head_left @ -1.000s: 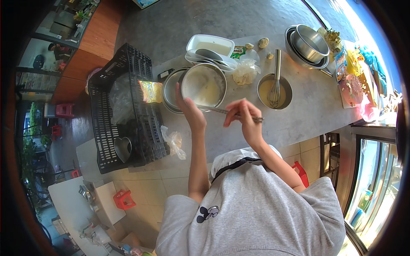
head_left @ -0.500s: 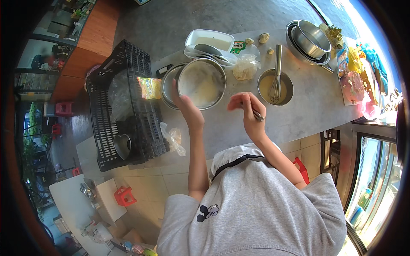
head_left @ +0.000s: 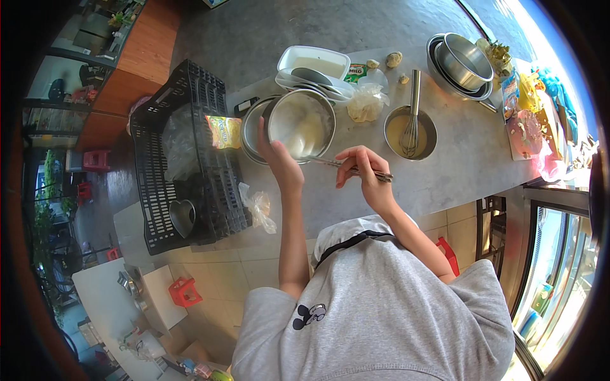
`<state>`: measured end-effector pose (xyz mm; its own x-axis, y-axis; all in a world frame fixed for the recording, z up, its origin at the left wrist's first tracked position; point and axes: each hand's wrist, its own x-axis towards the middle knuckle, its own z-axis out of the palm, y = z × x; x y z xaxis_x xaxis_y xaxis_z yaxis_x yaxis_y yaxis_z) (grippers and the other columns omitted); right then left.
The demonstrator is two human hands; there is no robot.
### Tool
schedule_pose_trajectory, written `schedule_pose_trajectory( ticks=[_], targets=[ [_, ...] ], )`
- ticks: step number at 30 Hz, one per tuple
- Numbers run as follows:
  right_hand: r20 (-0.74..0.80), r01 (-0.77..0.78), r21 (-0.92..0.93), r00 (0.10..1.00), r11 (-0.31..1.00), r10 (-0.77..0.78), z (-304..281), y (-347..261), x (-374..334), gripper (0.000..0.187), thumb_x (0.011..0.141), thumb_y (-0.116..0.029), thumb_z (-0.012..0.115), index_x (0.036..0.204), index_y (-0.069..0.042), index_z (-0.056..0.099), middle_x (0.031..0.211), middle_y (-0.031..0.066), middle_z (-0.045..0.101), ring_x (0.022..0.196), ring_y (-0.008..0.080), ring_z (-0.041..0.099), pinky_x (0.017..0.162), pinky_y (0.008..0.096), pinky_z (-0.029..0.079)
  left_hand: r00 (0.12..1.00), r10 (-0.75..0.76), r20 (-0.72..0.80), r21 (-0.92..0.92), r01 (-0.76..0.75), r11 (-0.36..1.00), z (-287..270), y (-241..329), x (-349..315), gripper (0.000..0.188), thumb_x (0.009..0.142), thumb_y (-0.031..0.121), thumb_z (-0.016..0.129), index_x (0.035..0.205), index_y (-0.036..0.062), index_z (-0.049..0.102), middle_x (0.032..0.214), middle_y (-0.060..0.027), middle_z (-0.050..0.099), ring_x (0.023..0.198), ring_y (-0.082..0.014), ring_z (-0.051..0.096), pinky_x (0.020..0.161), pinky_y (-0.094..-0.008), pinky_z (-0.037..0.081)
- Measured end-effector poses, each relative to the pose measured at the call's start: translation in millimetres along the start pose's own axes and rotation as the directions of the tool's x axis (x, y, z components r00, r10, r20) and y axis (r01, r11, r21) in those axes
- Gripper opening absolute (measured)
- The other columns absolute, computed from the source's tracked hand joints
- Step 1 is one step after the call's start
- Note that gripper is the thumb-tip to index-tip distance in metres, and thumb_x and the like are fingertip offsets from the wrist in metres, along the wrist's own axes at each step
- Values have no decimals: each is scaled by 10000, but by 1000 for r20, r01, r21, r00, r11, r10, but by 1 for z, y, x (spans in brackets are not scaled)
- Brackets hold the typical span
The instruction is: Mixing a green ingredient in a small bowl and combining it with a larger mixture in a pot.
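Note:
My left hand [head_left: 284,168] grips the side of a round metal vessel [head_left: 330,141], its fingers stretched along the wall. The vessel is tilted and whitish inside, with a pale cream-coloured patch; whether its bottom is solid or mesh I cannot tell. Another round metal bowl [head_left: 250,124] is partly hidden behind it. In my right hand [head_left: 370,170] is a slim metal utensil [head_left: 326,162], its far end at the vessel's near rim; that end is too unclear to name. To the right, a whisk [head_left: 412,130] leans in a metal bowl [head_left: 434,141] of yellowish liquid.
A black plastic crate [head_left: 213,184] stands at the left, with a yellow packet [head_left: 223,131] beside it. Behind are white containers [head_left: 314,62] and a knotted plastic bag [head_left: 366,106]. Stacked metal bowls [head_left: 466,63] and colourful bags [head_left: 530,89] occupy the far right.
My right hand's fingers have curled in, and the metal utensil now extends left to the vessel's rim. The pale patch inside the vessel looks brighter. My left hand has barely moved.

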<state>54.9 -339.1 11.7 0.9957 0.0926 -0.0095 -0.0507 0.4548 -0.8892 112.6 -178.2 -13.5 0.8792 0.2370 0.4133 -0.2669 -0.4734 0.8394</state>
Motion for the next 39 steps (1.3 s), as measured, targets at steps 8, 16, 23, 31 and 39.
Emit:
schedule_pose_trajectory(
  ticks=[8, 16, 23, 31, 39],
  targets=[
    [-70, 121, 83, 991, 989, -115, 11, -5, 0, 354, 959, -253, 356, 906, 45, 539, 672, 106, 599, 590, 166, 595, 575, 262, 486, 1000, -2, -14, -128, 0, 992, 1, 0, 3, 601, 936, 442, 209, 1336, -2, 264, 1353, -180, 292, 1260, -287, 267, 1022, -384, 225],
    [-326, 332, -239, 858, 912, -398, 19, 2, 8, 318, 962, -234, 348, 938, 39, 510, 637, 102, 585, 560, 145, 569, 553, 247, 469, 999, -51, -14, -186, 48, 981, 2, -4, 1, 608, 940, 447, 189, 1334, -11, 259, 1361, -168, 283, 1265, -275, 235, 1028, -379, 201],
    [-156, 138, -84, 976, 987, -150, 8, -2, 4, 355, 963, -272, 338, 918, 31, 517, 631, 106, 584, 535, 156, 574, 528, 244, 462, 990, -140, 11, -178, 140, 974, -2, -14, 0, 619, 938, 456, 182, 1336, -14, 252, 1366, -166, 279, 1247, -288, 268, 1026, -381, 205],
    [-128, 217, -182, 962, 959, -242, 7, -5, 4, 338, 964, -237, 344, 907, 34, 539, 669, 92, 593, 589, 137, 581, 571, 239, 465, 1000, -1, 4, -79, 2, 997, -2, 0, 2, 613, 936, 455, 192, 1341, -2, 252, 1360, -171, 285, 1247, -298, 263, 1023, -392, 216],
    [-47, 96, -15, 994, 995, -96, 10, -2, 0, 359, 961, -236, 354, 848, 40, 554, 626, 81, 576, 547, 131, 566, 532, 242, 465, 1000, -9, -2, -125, 9, 992, -1, -7, 3, 597, 939, 439, 193, 1336, -2, 262, 1357, -168, 293, 1234, -298, 268, 1017, -392, 219]
  ],
)
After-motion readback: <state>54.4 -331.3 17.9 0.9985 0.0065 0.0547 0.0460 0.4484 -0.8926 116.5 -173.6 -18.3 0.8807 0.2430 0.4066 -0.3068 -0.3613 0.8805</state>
